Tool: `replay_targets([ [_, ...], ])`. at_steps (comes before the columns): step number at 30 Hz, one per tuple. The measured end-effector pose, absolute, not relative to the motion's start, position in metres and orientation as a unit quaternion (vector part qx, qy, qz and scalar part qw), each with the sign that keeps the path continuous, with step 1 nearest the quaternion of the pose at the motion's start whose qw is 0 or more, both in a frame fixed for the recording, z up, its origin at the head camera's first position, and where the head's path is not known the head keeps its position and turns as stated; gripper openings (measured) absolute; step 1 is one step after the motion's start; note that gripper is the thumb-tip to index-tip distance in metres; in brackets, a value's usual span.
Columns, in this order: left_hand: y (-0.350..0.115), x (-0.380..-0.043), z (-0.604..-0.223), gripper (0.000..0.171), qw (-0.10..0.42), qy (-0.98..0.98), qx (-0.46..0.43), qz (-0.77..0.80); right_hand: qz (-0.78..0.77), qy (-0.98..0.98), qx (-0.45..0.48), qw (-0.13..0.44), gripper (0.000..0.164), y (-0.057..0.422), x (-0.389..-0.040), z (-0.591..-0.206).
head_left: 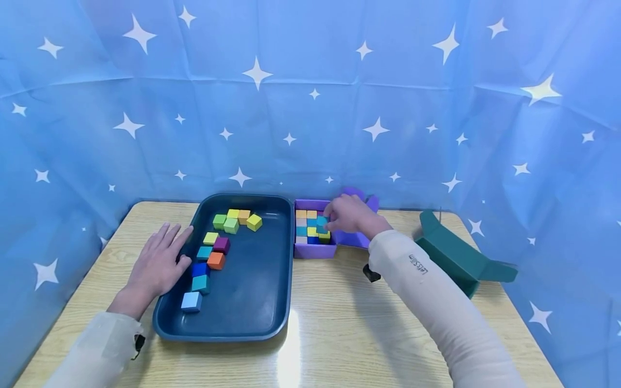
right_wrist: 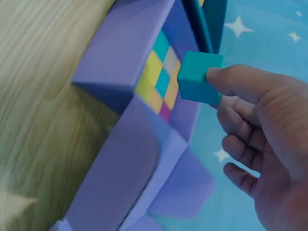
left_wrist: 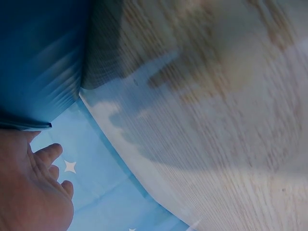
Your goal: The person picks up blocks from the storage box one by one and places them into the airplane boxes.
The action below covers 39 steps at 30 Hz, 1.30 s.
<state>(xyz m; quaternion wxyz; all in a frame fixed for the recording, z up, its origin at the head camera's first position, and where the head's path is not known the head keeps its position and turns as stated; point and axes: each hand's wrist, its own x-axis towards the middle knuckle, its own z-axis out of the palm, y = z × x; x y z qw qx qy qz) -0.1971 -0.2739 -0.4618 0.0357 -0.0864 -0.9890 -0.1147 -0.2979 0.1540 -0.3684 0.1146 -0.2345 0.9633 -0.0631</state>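
My right hand (head_left: pixel 350 213) pinches a teal cube (right_wrist: pixel 200 77) between thumb and fingers, held above the purple box (head_left: pixel 314 251). Inside that box, rows of coloured cubes (right_wrist: pixel 153 67) show in the right wrist view, yellow, teal, orange and others. The box's flaps (right_wrist: pixel 120 159) stand folded outward. On the left, my left hand (head_left: pixel 156 265) lies with fingers extended at the side rim of a dark blue tray (head_left: pixel 257 302). Several loose cubes sit in the tray, among them a light blue cube (head_left: pixel 191 302), an orange cube (head_left: pixel 216 261) and a yellow cube (head_left: pixel 254 222).
A green box (head_left: pixel 453 258) with its flaps out lies at the table's right side. Under my right forearm, a small black object (head_left: pixel 371 272) is partly hidden. The wooden table (head_left: pixel 330 323) ends at a blue star-patterned curtain (head_left: pixel 310 108).
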Motion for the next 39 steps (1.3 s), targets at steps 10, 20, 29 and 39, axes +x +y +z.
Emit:
replay_targets([
  [10, -0.273, -0.196, -0.462, 0.068, 0.03, -0.989, -0.081, -0.121, -0.056, 0.958, -0.212, 0.186, 0.034, 0.157, -0.294, -0.383],
  [20, -0.27, -0.197, -0.462, 0.067, 0.03, -0.988, -0.077, -0.127, -0.002, 0.957, -0.235, 0.173, 0.022, 0.156, -0.298, -0.396],
  [29, -0.269, -0.199, -0.461, 0.067, 0.029, -0.989, -0.078, -0.124, 0.035, 0.956, -0.246, 0.153, 0.022, 0.147, -0.302, -0.402],
  [39, -0.269, -0.199, -0.462, 0.067, 0.033, -0.989, -0.077, -0.125, 0.108, 0.958, -0.24, 0.111, 0.04, 0.135, -0.303, -0.414],
])
